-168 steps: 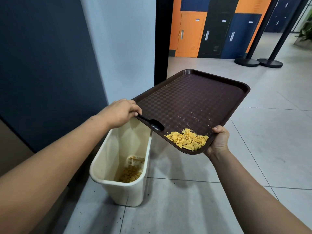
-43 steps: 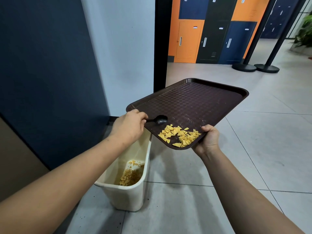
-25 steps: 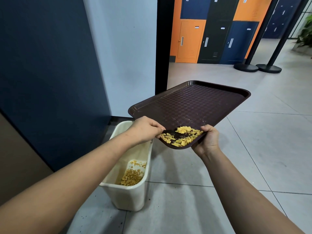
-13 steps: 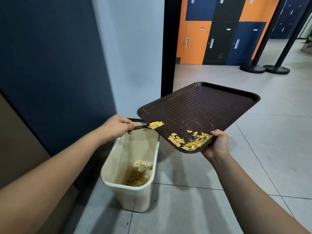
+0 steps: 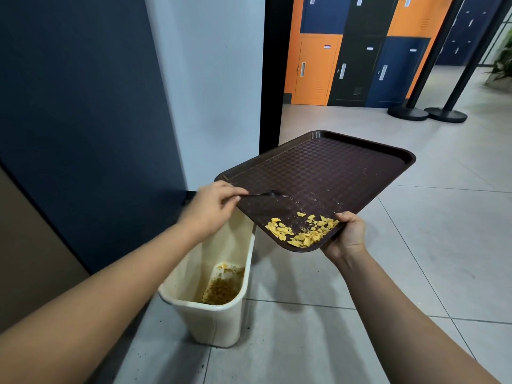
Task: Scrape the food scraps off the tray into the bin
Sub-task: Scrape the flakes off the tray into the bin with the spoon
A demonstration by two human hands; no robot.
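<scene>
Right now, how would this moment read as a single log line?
left hand: holds spoon over tray | right hand: grips tray corner | scraps: on tray's low corner | bin: below, some scraps inside

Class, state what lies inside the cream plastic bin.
Inside the cream plastic bin, yellow-brown food scraps lie on its floor. The left hand and forearm cover part of its interior.

Open bin mouth beneath the tilted tray's low corner, wall close behind, bare floor rightward.
</scene>
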